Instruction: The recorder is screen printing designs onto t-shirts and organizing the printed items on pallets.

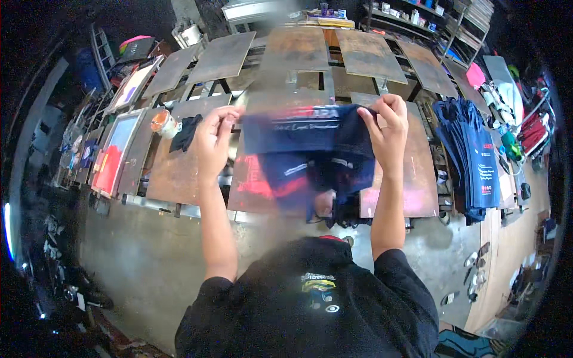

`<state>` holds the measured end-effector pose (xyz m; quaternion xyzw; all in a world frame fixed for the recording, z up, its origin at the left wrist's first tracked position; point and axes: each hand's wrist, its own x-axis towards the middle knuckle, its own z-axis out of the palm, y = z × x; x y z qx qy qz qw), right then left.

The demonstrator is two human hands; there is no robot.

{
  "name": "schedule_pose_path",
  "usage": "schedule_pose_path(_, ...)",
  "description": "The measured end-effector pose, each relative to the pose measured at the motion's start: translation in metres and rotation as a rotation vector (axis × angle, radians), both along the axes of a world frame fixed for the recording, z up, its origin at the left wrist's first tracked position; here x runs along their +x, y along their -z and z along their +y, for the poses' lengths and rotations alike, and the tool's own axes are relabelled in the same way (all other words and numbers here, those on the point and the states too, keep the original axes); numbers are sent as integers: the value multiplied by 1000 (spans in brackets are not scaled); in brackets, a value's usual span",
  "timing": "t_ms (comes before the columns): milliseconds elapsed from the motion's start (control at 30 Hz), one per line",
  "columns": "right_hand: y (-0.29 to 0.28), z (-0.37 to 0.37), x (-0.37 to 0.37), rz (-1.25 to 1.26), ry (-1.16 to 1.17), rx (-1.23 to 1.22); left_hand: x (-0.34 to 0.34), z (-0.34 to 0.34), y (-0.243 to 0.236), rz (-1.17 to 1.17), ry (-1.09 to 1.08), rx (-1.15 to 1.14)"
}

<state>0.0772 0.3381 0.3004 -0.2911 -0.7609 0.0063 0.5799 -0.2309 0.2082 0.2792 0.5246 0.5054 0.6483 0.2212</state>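
Between my hands a dark navy cloth piece [352,134] with white and red print is stretched out, its lower part hanging down in folds. My left hand [213,140] pinches its upper left corner between thumb and fingers. At the upper right corner, my right hand [389,128] grips the cloth the same way. The cloth hangs in front of the flat printing boards, and parts of it are blurred. What kind of item it is, I cannot tell.
Flat boards [224,56] stand in two rows. A pile of navy printed cloths [471,158] hangs over boards on the right. On the left lie a framed screen with red ink [110,161], an orange-smeared tub [164,123] and a black cloth [187,132]. Shelves [406,18] stand behind.
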Motion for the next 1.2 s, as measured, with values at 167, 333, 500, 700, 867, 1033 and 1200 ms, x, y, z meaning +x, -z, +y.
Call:
schedule_pose_path(167,-4,-14,-10,72,-223,-289,-12,-8,28,257,57,-6)
schedule_pose_path(333,-21,-37,3,-47,-730,-874,-2,-4,55,448,54,-134)
schedule_pose_path(500,-22,-39,11,-34,-1006,-1033,41,6,45,633,286,34)
schedule_pose_path(700,-37,-23,32,-113,-697,-1086,71,-1,91,-153,923,-506)
schedule_pose_path(867,-25,44,22,-326,-442,-751,27,21,119,34,561,-396)
schedule_pose_path(1033,-32,93,8,-280,-284,-368,1,27,34,320,-68,-196)
schedule_pose_path(1200,-95,65,-29,-49,-339,322,-11,8,-35,337,-468,162)
